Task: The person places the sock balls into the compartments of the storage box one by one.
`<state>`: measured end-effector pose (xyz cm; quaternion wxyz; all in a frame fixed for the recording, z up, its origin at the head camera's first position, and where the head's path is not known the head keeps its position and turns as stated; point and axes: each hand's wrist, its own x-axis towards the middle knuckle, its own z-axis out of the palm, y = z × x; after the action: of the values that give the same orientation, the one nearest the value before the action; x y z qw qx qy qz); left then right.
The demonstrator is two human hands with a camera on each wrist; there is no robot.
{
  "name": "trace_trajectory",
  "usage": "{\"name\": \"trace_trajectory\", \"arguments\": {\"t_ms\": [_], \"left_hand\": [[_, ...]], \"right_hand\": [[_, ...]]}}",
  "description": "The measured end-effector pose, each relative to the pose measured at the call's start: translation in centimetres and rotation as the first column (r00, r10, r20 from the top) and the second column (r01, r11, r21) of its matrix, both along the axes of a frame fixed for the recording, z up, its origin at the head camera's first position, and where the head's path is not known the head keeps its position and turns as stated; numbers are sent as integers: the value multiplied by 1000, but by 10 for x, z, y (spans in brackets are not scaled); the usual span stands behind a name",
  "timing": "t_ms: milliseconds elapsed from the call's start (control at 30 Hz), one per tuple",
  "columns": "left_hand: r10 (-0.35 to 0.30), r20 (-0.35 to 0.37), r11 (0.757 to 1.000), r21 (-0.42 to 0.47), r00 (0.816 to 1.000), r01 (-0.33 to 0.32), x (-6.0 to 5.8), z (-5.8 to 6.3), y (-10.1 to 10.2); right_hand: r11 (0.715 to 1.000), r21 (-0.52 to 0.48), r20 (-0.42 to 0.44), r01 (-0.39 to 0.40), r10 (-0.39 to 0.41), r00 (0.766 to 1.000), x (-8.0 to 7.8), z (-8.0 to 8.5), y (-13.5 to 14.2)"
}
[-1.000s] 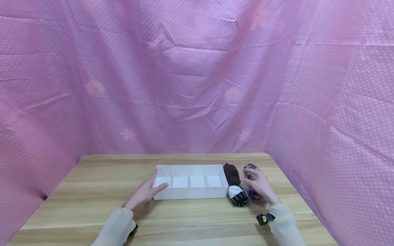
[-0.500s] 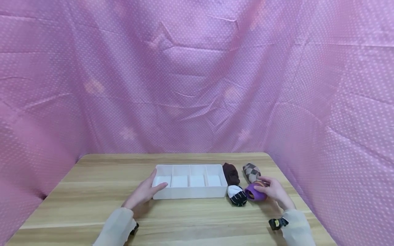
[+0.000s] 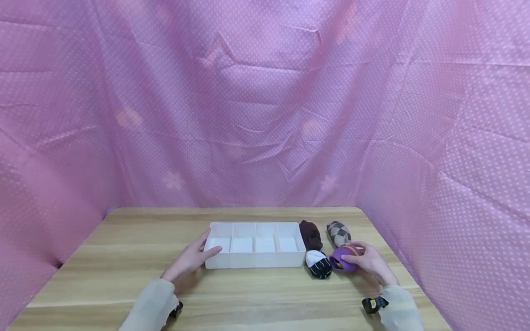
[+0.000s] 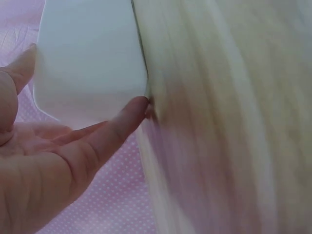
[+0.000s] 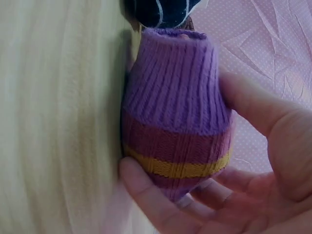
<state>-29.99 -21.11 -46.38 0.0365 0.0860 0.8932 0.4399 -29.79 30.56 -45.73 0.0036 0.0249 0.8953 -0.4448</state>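
A white plastic box point(image 3: 254, 260) with several compartments stands on the table. My left hand point(image 3: 191, 258) holds its left end, thumb and fingers spread around the corner; the left wrist view shows fingertips against the box end point(image 4: 90, 53). My right hand point(image 3: 371, 262) grips a balled-up purple sock point(image 3: 342, 259) resting on the table. In the right wrist view this sock point(image 5: 178, 87) shows a ribbed purple cuff and a yellow stripe, with thumb and fingers around it. Touching or close by are a black-and-white balled sock point(image 3: 319, 264) and a grey-brown argyle balled sock point(image 3: 338, 232).
A dark brown balled sock point(image 3: 310, 235) lies against the right end of the box. The wooden table point(image 3: 256, 299) has pink dotted cloth point(image 3: 248, 115) hanging behind it and on both sides.
My right hand has drawn back from the argyle sock toward the near right and taken hold of the purple sock, turning its cuff leftward. My left hand stays at the box.
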Motion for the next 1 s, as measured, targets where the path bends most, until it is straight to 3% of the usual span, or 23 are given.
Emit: {"name": "trace_trajectory", "arguments": {"t_ms": [167, 333, 500, 633, 867, 1000], "left_hand": [[-33, -16, 997, 72, 999, 34, -1, 1, -7], [-19, 21, 987, 160, 1000, 16, 3, 2, -9], [-11, 81, 935, 354, 997, -18, 5, -2, -9], [5, 110, 910, 412, 994, -51, 7, -5, -12], [25, 126, 907, 415, 992, -75, 6, -8, -13], [26, 134, 896, 437, 991, -82, 6, -9, -15]], "right_hand": [[1000, -15, -4, 0, 0, 1000, -2, -2, 3], [1000, -8, -12, -22, 22, 1000, -5, -1, 8], [1000, -21, -24, -9, 9, 1000, -6, -3, 8], [994, -105, -23, 14, -17, 1000, -10, -4, 5], [944, -331, -62, -5, -17, 998, -17, 3, -9], [881, -469, -86, -65, 28, 996, -20, 3, -25]]}}
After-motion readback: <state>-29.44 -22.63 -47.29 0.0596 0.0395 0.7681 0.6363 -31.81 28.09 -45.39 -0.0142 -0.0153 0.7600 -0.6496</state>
